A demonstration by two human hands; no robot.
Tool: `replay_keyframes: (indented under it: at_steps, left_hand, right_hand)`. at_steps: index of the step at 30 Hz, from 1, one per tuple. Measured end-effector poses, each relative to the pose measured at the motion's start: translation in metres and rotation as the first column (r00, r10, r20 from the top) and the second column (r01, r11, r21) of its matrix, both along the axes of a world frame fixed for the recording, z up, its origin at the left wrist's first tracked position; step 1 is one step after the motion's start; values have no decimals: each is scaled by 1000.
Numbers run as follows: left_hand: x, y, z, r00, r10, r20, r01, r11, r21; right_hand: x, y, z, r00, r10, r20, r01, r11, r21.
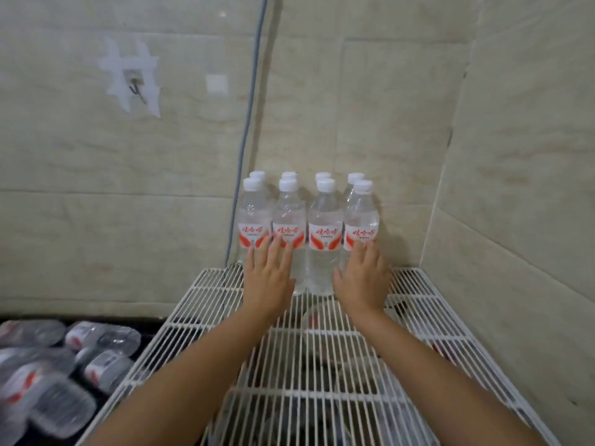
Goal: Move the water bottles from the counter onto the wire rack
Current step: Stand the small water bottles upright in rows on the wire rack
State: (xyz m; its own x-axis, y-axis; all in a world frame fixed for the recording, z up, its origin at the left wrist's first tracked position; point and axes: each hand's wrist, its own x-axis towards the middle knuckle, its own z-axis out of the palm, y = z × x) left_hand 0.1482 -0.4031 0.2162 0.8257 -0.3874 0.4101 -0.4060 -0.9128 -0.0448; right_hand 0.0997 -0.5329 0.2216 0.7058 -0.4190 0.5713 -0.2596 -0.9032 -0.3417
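While both hands, left [269, 276] and right [363, 278], pressed flat, fingers straight, on the upright bottles [323, 236] grouped at the rack's [418, 317] back edge, an uneven push likely could tip one on the wires, with more bottles [64, 365] lying on the counter.

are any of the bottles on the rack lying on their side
No, the bottles on the wire rack all stand upright, caps up.

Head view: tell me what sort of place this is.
Probably a storeroom or a shop's back corner: a white wire rack set into a bare tiled corner, rows of upright water bottles on it, more bottles lying heaped lower left.
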Motion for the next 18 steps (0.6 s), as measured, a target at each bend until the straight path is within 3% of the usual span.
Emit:
replay_keyframes:
  at_steps: [3, 7, 10, 13, 18]
  left_hand:
    - [-9, 57, 2, 996, 86, -14, -87, 988, -128]
    - [-20, 156, -5, 964, 264, -35, -266, 955, -129]
    - [-30, 238, -18, 897, 432, -87, -441, 888, -133]
    - [-50, 321, -38, 814, 581, -2, -576, 806, -136]
    - [-83, 437, -80, 725, 651, -226, -684, 720, -118]
  right_hand:
    - [2, 34, 3, 988, 151, 34, -145, 980, -139]
    - [5, 105, 8, 946, 322, -31, -323, 933, -160]
    - [13, 180, 5, 909, 410, -80, -417, 887, -197]
    - [17, 263, 3, 854, 498, -148, -520, 827, -214]
    - [24, 403, -36, 726, 549, -414, -659, 727, -192]
